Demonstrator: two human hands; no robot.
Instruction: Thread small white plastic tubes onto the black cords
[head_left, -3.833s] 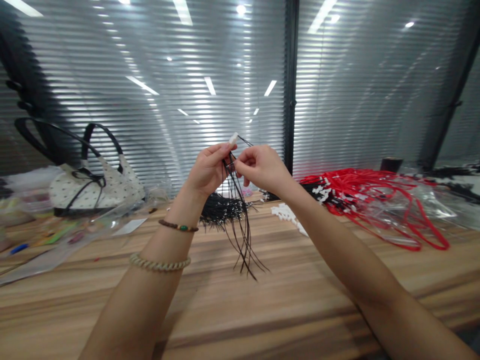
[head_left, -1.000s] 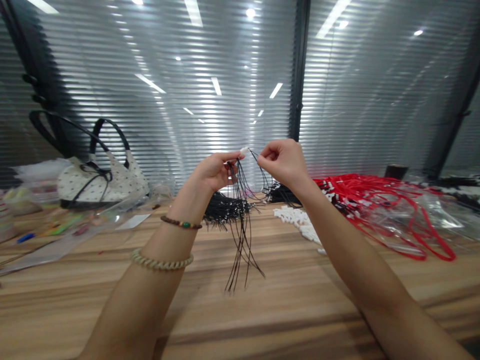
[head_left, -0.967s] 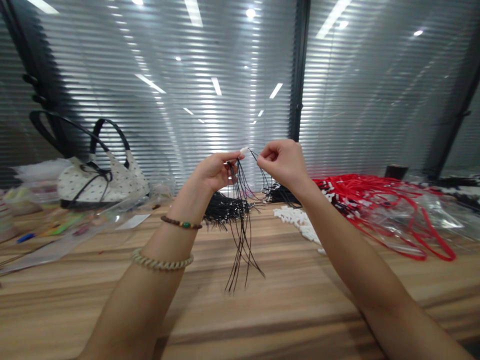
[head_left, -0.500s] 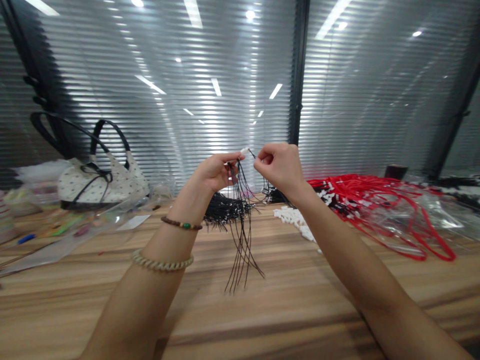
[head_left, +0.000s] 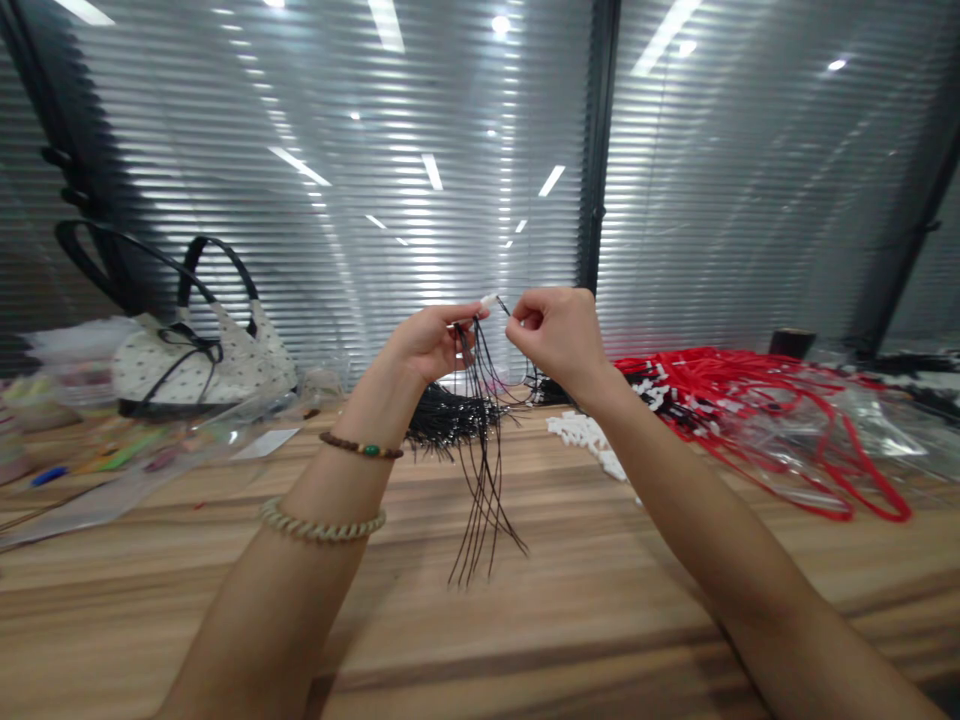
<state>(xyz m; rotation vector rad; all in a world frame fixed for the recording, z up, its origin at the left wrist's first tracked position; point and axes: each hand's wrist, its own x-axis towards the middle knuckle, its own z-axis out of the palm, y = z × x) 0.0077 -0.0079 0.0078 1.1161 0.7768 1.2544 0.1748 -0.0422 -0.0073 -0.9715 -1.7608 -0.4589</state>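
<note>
My left hand (head_left: 431,343) pinches a small white plastic piece (head_left: 489,301) between thumb and finger. Several thin black cords (head_left: 484,450) hang down from the same hand, their ends fanned out above the table. My right hand (head_left: 559,330) is closed with its fingertips pinched on a thin black cord (head_left: 503,306) that reaches to the white piece. The grip inside the right fingers is partly hidden. Behind the hands lies a bundle of black cords (head_left: 442,418). A pile of small white plastic pieces (head_left: 581,432) lies beyond my right forearm.
Red lanyards (head_left: 720,375) and clear plastic bags (head_left: 795,440) are heaped on the right. At the left stand a white patterned handbag (head_left: 202,365), a blue pen (head_left: 49,477) and a white paper slip (head_left: 266,444). Window blinds (head_left: 450,130) rise behind the wooden table (head_left: 405,640).
Both hands stay almost in place, with the white piece and cords still between them. The right fingertips have shifted very slightly left. The view has moved a little.
</note>
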